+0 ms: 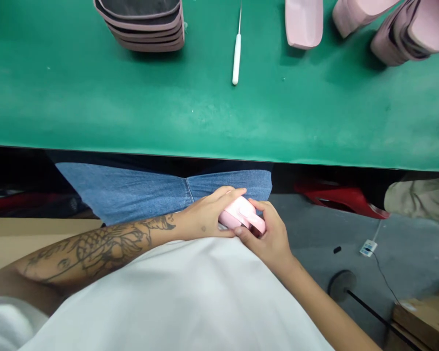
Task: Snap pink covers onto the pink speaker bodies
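Observation:
At my lap, below the table's edge, I hold a glossy pink rounded object (237,212) with a raised strap-like or handle-like piece at its right end. Its exact kind does not show. My left hand (212,210) wraps round the left side, fingers over the top and thumb underneath. On the right, my right hand (269,232) grips the raised piece between thumb and fingers, with a dark gap showing beneath it. The palms hide part of the object.
On the green table (190,117) lies a thin metal-tipped tool with a white handle (236,59). A stack of dark-lined pink shells (146,35) stands at left, a pink shell (304,24) and more stacks (398,39) at right. A red stool (340,197) is beneath.

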Demonstrator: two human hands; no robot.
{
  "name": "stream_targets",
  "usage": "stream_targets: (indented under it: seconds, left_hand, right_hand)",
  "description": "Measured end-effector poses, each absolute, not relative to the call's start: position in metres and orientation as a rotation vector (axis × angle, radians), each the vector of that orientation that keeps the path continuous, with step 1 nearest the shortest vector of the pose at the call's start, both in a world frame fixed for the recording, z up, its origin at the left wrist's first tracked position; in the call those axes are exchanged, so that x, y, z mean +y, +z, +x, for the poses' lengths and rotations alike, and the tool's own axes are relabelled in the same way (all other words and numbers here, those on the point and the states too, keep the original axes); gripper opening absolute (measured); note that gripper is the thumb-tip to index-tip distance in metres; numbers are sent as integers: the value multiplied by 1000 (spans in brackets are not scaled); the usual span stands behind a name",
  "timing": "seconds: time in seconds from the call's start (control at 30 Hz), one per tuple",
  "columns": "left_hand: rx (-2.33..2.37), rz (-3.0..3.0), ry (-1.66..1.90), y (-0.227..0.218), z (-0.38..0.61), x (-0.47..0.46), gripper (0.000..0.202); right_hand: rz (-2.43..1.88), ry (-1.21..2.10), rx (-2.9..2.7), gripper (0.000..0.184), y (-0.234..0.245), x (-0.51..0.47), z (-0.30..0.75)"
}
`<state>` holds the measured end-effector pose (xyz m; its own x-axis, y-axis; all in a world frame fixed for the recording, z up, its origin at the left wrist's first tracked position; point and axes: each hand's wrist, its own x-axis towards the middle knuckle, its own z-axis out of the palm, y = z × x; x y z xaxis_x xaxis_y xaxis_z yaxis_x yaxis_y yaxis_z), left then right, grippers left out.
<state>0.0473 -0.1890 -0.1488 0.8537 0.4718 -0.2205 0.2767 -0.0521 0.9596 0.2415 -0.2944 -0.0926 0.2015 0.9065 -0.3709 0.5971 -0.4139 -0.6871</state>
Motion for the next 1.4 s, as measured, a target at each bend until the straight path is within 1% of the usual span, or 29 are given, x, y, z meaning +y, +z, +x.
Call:
stream_targets:
  seconds: [0.17,0.27,0.33,0.5,0.77,0.83,0.9,1.0,1.1,1.27,1.4]
  left_hand:
    - [699,1653,193,-141,47,-188,102]
    - [716,1660,158,-138,45,-190,108]
    - [748,1663,140,-136,46,-192,105]
    - [816,1710,148,-134,55,-195,89]
    - [812,1796,146,-132,70,-199,80]
    - [796,1813,87,-130,70,-196,82]
    - [744,1825,32,-130,66,-191,88]
    - [676,1826,48,-135,58,-186,97]
    - [626,1812,127,-140,56,-187,92]
    - [699,1781,95,-138,72,-195,95]
    - [738,1764,48,-131,84,-199,94]
  right_hand:
    - [-2040,1246,-1361,65,-83,-273,237]
    - [-2090,1354,-1363,65,-75,-266,233]
    - [-2116,1375,-1375,67,-72,-265,231]
    - [-2125,1345,-1425,67,-75,-266,232]
    - [-2207,1273,-1416,68,-79,-273,235]
    - [-2174,1314,-1370,67,-77,-275,237]
    - [-2159,1362,-1303,65,-76,-278,239]
    - [-2179,1334,-1261,74,-80,-287,241]
    - [-2222,1251,-1275,80,-86,-293,242]
    - [-2254,1253,-1307,75,-87,-295,246]
    - [-2265,1294,-1308,74,-86,-294,250]
